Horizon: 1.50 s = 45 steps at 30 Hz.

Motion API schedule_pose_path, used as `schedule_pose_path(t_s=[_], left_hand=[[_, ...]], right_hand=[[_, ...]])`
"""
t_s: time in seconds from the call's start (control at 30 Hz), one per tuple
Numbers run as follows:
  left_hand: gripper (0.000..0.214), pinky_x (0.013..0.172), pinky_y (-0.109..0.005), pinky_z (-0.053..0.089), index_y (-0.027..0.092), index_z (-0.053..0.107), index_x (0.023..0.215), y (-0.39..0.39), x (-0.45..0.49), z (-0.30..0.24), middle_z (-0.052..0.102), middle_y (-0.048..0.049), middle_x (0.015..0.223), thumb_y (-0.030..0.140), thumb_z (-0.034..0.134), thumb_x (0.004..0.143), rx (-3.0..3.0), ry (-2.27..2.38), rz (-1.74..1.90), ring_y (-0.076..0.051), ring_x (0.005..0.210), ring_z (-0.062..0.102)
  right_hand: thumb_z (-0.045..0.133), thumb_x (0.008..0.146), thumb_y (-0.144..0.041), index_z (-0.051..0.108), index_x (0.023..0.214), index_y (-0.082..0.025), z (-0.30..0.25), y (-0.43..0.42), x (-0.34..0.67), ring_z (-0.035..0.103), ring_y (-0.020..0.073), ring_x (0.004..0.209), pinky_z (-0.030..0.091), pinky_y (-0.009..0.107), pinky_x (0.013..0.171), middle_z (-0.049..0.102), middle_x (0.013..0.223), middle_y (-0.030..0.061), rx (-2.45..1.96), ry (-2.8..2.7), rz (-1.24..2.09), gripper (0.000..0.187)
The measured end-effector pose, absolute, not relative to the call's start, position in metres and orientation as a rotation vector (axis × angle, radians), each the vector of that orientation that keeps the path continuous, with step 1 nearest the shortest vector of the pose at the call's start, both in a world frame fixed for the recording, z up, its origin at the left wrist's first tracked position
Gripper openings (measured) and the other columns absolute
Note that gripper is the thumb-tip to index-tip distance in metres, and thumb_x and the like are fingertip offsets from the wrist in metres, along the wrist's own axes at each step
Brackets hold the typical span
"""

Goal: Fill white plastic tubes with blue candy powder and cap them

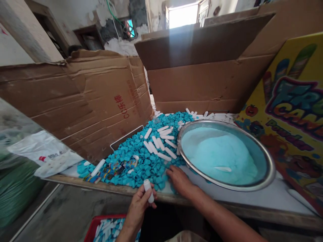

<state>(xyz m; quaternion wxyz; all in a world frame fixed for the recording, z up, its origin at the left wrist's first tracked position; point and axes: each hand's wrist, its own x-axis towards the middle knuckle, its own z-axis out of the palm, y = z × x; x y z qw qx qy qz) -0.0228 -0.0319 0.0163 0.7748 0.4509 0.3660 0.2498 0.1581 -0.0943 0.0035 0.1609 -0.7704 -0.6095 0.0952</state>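
Note:
My left hand is closed around a white plastic tube, held upright just off the table's front edge. My right hand reaches to the near right side of a heap of blue plastic caps. Its fingers are partly spread and touch the caps there; I see nothing gripped in them. Several white tubes lie on top of the heap. To the right of my right hand stands a wide metal basin holding light-blue powder, with a small white scoop-like piece lying on it.
Cardboard walls close off the table's left and back. A yellow printed candy carton stands at right. Colourful wrappers or labels lie on the heap's left. Below the table is a red crate with blue and white pieces; a white sack lies at left.

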Motion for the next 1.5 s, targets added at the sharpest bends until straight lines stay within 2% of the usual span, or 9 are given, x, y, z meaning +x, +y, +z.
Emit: schedule_pose_path(t_s=[0.13, 0.37, 0.63, 0.73, 0.87, 0.97, 1.03, 1.27, 1.5], left_hand=[[0.038, 0.045, -0.022, 0.046, 0.015, 0.063, 0.086, -0.032, -0.019, 0.015, 0.061, -0.0016, 0.067, 0.041, 0.074, 0.061, 0.977, 0.801, 0.533, -0.015, 0.060, 0.055], [0.038, 0.045, -0.023, 0.047, 0.016, 0.063, 0.088, -0.036, -0.011, 0.016, 0.061, -0.0015, 0.067, 0.042, 0.073, 0.062, 0.999, 0.781, 0.503, -0.015, 0.060, 0.055], [0.039, 0.044, -0.022, 0.046, 0.016, 0.063, 0.086, -0.031, -0.024, 0.014, 0.060, -0.0013, 0.066, 0.043, 0.074, 0.061, 0.993, 0.785, 0.532, -0.016, 0.061, 0.054], [0.038, 0.045, -0.023, 0.047, 0.016, 0.063, 0.088, -0.031, -0.021, 0.013, 0.061, -0.0020, 0.066, 0.043, 0.073, 0.063, 1.022, 0.781, 0.505, -0.016, 0.061, 0.054], [0.038, 0.048, -0.024, 0.048, 0.015, 0.064, 0.090, -0.032, -0.008, 0.016, 0.062, -0.0036, 0.068, 0.042, 0.071, 0.065, 1.073, 0.759, 0.452, -0.016, 0.062, 0.054], [0.040, 0.050, -0.025, 0.048, 0.015, 0.065, 0.090, -0.032, 0.002, 0.021, 0.063, -0.0043, 0.070, 0.044, 0.072, 0.063, 1.115, 0.765, 0.416, -0.018, 0.064, 0.055], [0.044, 0.050, -0.026, 0.049, 0.015, 0.065, 0.089, -0.034, 0.007, 0.024, 0.063, -0.0039, 0.070, 0.047, 0.073, 0.060, 1.135, 0.790, 0.396, -0.019, 0.064, 0.056], [0.050, 0.048, -0.026, 0.048, 0.015, 0.066, 0.087, -0.043, 0.014, 0.030, 0.063, -0.0038, 0.068, 0.051, 0.076, 0.053, 1.153, 0.824, 0.360, -0.019, 0.063, 0.055], [0.051, 0.044, -0.026, 0.047, 0.016, 0.067, 0.082, -0.046, 0.016, 0.028, 0.063, -0.0034, 0.063, 0.052, 0.078, 0.048, 1.129, 0.823, 0.375, -0.019, 0.061, 0.054]], right_hand=[[0.045, 0.071, -0.003, 0.060, 0.076, -0.016, 0.004, -0.110, 0.174, 0.054, 0.0197, 0.083, 0.040, 0.029, 0.073, 0.058, 0.088, 0.0066, -2.186, -1.595, 0.330, 0.020], [0.049, 0.077, -0.010, 0.063, 0.090, -0.018, 0.009, -0.074, 0.159, 0.054, 0.0208, 0.086, 0.040, 0.029, 0.074, 0.061, 0.091, 0.0069, -2.153, -1.580, 0.294, 0.020], [0.045, 0.075, -0.006, 0.064, 0.072, -0.017, 0.006, -0.081, 0.165, 0.056, 0.0200, 0.076, 0.039, 0.028, 0.066, 0.064, 0.078, 0.0065, -2.183, -1.557, 0.315, 0.021], [0.044, 0.075, -0.005, 0.063, 0.070, -0.015, 0.021, -0.114, 0.164, 0.056, 0.0198, 0.072, 0.038, 0.028, 0.063, 0.062, 0.078, 0.0086, -2.215, -1.582, 0.300, 0.023], [0.042, 0.079, -0.010, 0.063, 0.080, -0.020, 0.062, -0.157, 0.189, 0.055, 0.0159, 0.074, 0.037, 0.024, 0.064, 0.061, 0.079, 0.0048, -2.210, -1.512, 0.147, 0.024], [0.040, 0.082, -0.013, 0.064, 0.080, -0.018, 0.089, -0.182, 0.239, 0.056, 0.0171, 0.071, 0.034, 0.025, 0.059, 0.062, 0.079, 0.0073, -2.567, -1.330, 0.006, 0.025], [0.042, 0.079, -0.010, 0.066, 0.079, -0.017, 0.098, -0.195, 0.272, 0.058, 0.0176, 0.071, 0.032, 0.024, 0.057, 0.063, 0.080, 0.0079, -2.747, -1.393, 0.150, 0.025], [0.050, 0.065, -0.001, 0.068, 0.086, -0.017, 0.085, -0.215, 0.310, 0.061, 0.0217, 0.079, 0.036, 0.024, 0.059, 0.066, 0.089, 0.0101, -2.779, -1.673, 0.391, 0.032], [0.045, 0.069, 0.000, 0.066, 0.081, -0.012, 0.071, -0.206, 0.312, 0.060, 0.0226, 0.077, 0.040, 0.028, 0.062, 0.064, 0.089, 0.0146, -2.726, -1.783, 0.295, 0.027]])
